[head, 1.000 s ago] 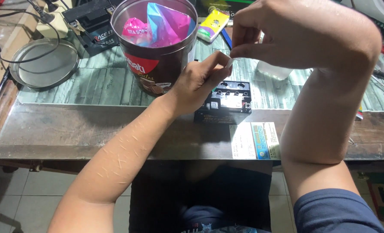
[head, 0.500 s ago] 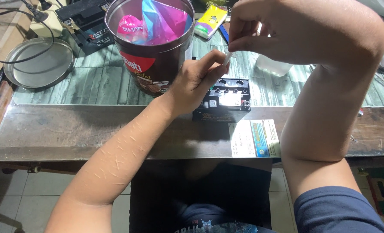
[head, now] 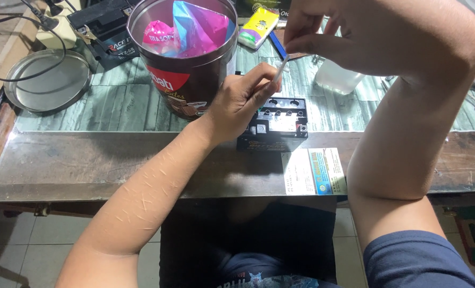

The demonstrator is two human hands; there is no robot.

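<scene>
A small black battery [head: 278, 122] with a row of open filler holes sits at the front of the bench. My left hand [head: 242, 98] rests on its left end and pinches the lower end of a thin white tube [head: 280, 68]. My right hand [head: 333, 32] is raised above it, fingers closed on the tube's upper end. The tube slants down toward the battery's top. My right forearm hides the bench behind it.
A dark round tin [head: 186, 53] holding pink and blue packets stands left of the battery. A metal lid [head: 48, 80] lies at far left, with a larger black battery [head: 101, 32] and cables behind. A clear plastic container [head: 337, 79], a yellow packet [head: 258, 24] and a card [head: 314, 170] lie nearby.
Both hands stay on the thin tube; my left hand has shifted slightly up the battery's left end. The view has drifted a little.
</scene>
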